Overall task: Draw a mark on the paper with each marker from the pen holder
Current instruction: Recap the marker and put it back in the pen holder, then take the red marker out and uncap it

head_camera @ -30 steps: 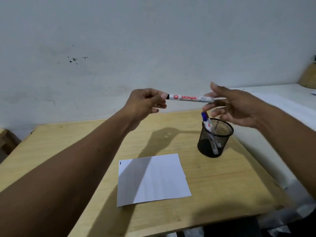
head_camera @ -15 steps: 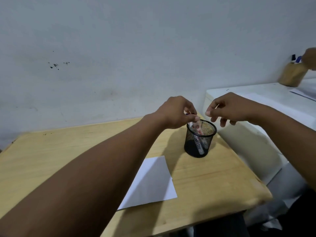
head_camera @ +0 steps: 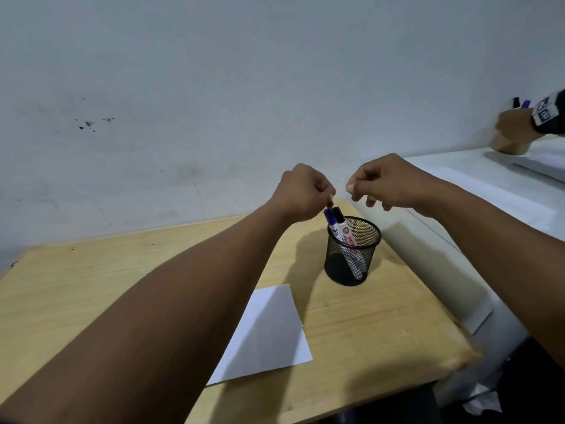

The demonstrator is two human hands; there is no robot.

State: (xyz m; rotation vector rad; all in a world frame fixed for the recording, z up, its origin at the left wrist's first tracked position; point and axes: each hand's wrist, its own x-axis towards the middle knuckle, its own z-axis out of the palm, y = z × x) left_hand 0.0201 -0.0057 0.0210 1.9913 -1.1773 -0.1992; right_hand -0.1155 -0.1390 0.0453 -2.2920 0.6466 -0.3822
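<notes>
My left hand [head_camera: 301,194] fingers [head_camera: 328,195] are pinched just above 2 markers [head_camera: 337,221] leaning toward 11 o'clock in the pen holder [head_camera: 351,255], grip uncertain; right hand [head_camera: 388,182] curled, empty, farther off.

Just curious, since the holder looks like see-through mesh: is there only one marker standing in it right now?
No: two markers lean in the black mesh holder, a blue-capped one and a black-capped one.

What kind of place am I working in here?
Probably a plain desk workspace, maybe one of several stations: a wooden table against a bare wall, a mesh pen holder, and another person's hand at a neighbouring white table.
</notes>
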